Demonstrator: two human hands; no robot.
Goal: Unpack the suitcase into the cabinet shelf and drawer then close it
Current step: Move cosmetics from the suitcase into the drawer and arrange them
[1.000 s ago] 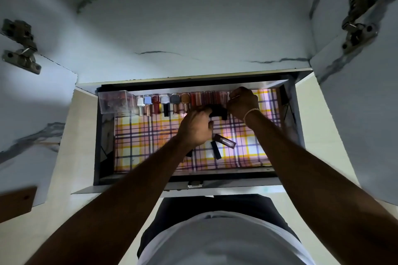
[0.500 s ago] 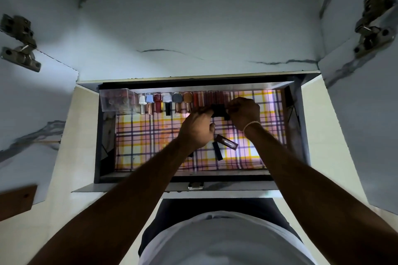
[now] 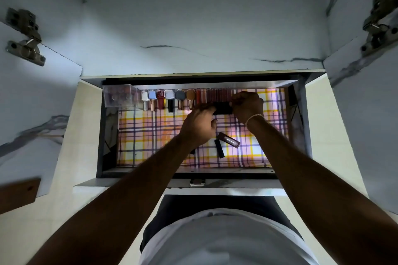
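The drawer (image 3: pixel 100 135) is pulled out below me, lined with plaid paper. Along its back wall stands a row of small bottles (image 3: pixel 170 99) and reddish lip gloss tubes (image 3: pixel 213 94). My left hand (image 3: pixel 199 126) and my right hand (image 3: pixel 247 105) meet at the right end of that row, fingers curled on the dark caps of the tubes (image 3: pixel 223 108). One loose lip gloss tube (image 3: pixel 228 140) with a black cap lies on the liner just below my hands. The suitcase is out of view.
A clear plastic box (image 3: pixel 119 97) sits in the drawer's back left corner. Open cabinet doors with metal hinges (image 3: pixel 24 37) flank the drawer on both sides. The marbled cabinet shelf (image 3: pixel 193 28) lies beyond the drawer. A wooden piece (image 3: pixel 19 193) shows at lower left.
My right hand has stayed at the right end of the tube row and my left hand has stayed beside it, both working at the dark caps. The loose tube has not moved.
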